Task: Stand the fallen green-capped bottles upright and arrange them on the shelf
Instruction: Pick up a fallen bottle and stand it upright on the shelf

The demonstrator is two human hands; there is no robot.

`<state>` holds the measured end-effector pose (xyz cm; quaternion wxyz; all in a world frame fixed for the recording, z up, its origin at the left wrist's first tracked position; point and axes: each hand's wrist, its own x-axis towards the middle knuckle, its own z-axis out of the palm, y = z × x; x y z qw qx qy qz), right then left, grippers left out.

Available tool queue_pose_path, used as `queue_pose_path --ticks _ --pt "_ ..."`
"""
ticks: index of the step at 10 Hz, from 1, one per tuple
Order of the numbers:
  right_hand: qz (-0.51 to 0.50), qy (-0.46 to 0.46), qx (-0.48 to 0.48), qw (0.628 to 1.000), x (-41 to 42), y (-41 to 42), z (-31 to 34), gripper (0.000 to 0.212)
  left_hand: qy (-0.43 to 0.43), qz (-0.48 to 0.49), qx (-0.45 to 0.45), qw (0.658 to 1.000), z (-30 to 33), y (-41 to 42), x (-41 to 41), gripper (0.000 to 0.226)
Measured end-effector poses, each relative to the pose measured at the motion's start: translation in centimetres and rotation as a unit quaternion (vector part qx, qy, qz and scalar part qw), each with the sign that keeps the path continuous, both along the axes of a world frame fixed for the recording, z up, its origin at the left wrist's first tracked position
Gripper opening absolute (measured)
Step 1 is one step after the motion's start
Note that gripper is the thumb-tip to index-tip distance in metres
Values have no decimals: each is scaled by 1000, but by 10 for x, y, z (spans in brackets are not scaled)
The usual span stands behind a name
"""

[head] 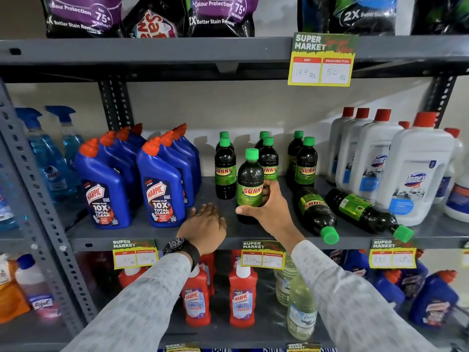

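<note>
Sleeved arms reach to the shelf [142, 232], where our hands tidy the green-capped bottles.

Our right hand [266, 209] grips an upright bottle [250, 184] at the shelf's front, seemingly seated, though our fingers hide its base; our left hand [203, 224] rests open and flat beside it. Right of that bottle lie two fallen bottles [316, 212] [365, 212], caps overhanging the edge. A careless sleeve could roll them off, or tip the standing rows [269, 158] behind.

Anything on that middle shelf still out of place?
Yes. Two green-capped bottles lie on their sides right of the right hand, caps toward the shelf edge. The bottle it holds stands upright.
</note>
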<state>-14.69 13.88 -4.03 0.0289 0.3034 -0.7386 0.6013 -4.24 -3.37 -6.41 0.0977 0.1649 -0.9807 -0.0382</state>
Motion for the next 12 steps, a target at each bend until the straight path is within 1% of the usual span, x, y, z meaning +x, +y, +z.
queue_pose_path --ticks 1,2,3,4,6,7,8,9,10,11,12 --pt "4 1 3 1000 2 -2 1 88 -1 2 -4 1000 0 -1 1 63" --pt "32 -11 16 999 1 -1 0 82 1 -1 -4 1000 -1 -2 3 63" --pt "27 -8 23 999 0 1 -1 80 3 -4 -1 1000 -1 -1 2 64" --pt "6 -1 20 1000 2 1 0 85 4 -6 -4 1000 -1 -1 0 64" --pt "-5 -1 28 1000 4 2 2 90 0 -4 0 1000 0 -1 0 64" --pt "1 3 30 1000 14 7 11 87 -7 -4 -1 1000 1 0 2 64" --pt "-24 61 31 997 22 20 32 78 -23 -1 -10 1000 4 0 1 64" --pt "-99 181 89 974 21 45 59 60 -40 -7 -18 999 3 0 1 64" --pt "-158 227 194 941 16 78 79 49 -28 -7 -20 999 1 1 1 63" --pt "-218 202 292 909 17 112 76 56 -27 -3 -10 1000 3 2 1 62" --pt "-251 121 367 888 26 133 56 79 -27 5 -15 1000 3 0 -2 61"
